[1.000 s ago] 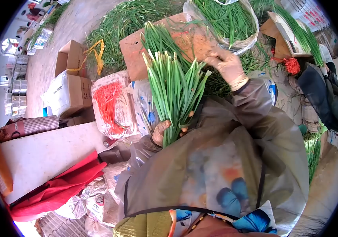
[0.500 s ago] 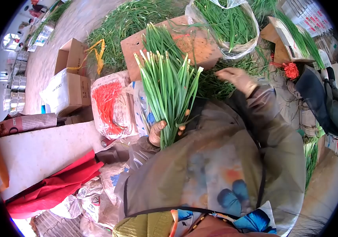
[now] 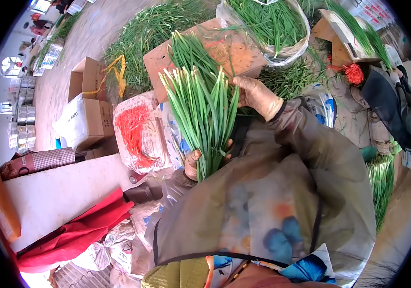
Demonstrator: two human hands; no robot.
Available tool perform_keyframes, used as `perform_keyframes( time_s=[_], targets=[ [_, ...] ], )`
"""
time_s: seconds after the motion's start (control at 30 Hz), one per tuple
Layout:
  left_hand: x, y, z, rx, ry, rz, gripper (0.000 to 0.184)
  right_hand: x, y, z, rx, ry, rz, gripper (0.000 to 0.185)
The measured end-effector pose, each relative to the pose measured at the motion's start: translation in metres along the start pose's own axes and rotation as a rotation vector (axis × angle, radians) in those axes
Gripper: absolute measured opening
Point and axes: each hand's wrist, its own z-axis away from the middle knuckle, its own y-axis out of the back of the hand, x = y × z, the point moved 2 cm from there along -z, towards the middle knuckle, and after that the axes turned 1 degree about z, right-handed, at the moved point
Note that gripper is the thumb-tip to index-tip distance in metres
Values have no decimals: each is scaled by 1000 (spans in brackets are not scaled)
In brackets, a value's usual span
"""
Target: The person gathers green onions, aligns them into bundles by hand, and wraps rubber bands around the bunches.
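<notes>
My left hand (image 3: 194, 164) is closed around the lower leafy part of a bunch of green chives (image 3: 205, 120). The pale cut ends fan out at the top, away from my body. My right hand (image 3: 258, 96), in a pale, soiled glove, is at the right edge of the bunch beside the pale ends. Its fingers are bent but apart, and I cannot tell whether they touch the stalks. Behind the held bunch, more chives (image 3: 193, 53) lie on a brown board (image 3: 244, 53).
A plastic bag of chives (image 3: 306, 29) stands beyond the board, with a loose green heap (image 3: 143, 41) to its left. Red ties (image 3: 133, 127) lie on a sack at my left. Nearby are a cardboard box (image 3: 83, 79), a white tabletop (image 3: 61, 197) and another red bundle (image 3: 353, 74).
My right hand has moved left, from out over the ground to the edge of the chives. My left hand keeps its hold on the bunch. The view has shifted slightly.
</notes>
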Motion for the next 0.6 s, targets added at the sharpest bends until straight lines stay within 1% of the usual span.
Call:
perform_keyframes(
  time_s=[0.07, 0.13, 0.17, 0.2, 0.23, 0.27, 0.3, 0.33, 0.37, 0.4, 0.47, 0.5, 0.53, 0.57, 0.6],
  targets=[
    [0, 0, -1, -8, 92, -25, 79, -5, 4, -13, -41, 81, 11, 47],
    [0, 1, -1, -16, 111, -61, 79, -22, 1, -18, 21, 33, 104, 56],
    [0, -1, 0, -2, 123, -74, 78, -30, -1, -20, -42, 9, 166, 55],
    [-1, -6, -1, 12, 136, -87, 77, -43, -7, -14, -128, -14, 373, 48],
    [-3, -15, -2, 77, 41, -174, 76, -41, 0, -24, -194, 59, 445, 46],
    [-3, -13, -2, 75, 40, -170, 76, -46, -8, -24, -261, 130, 518, 43],
    [-3, -12, -1, 70, 38, -180, 76, -60, -8, -21, -222, 146, 691, 34],
    [-4, -11, 0, 67, 35, -190, 77, -66, -5, -22, -199, 181, 622, 29],
    [-2, -12, 0, 55, 58, -179, 78, -82, 8, -23, -163, 361, 739, 24],
    [0, -11, 0, 55, 51, -173, 78, -90, 26, -25, -41, 342, 358, 25],
    [1, -9, 3, -96, 106, -41, 78, -123, 77, -17, 252, 450, 205, 31],
    [2, -3, 6, -25, 74, -55, 78, -134, 97, 1, 452, 608, 358, 35],
    [3, 0, 9, -23, 65, -53, 78, -142, 130, 8, 593, 771, 802, 31],
    [4, 2, 11, -15, 63, -31, 77, -141, 170, 7, 761, 767, 547, 26],
    [5, 2, 12, -7, 63, -10, 77, -146, 145, 35, 1164, 389, 1133, 24]
  ],
)
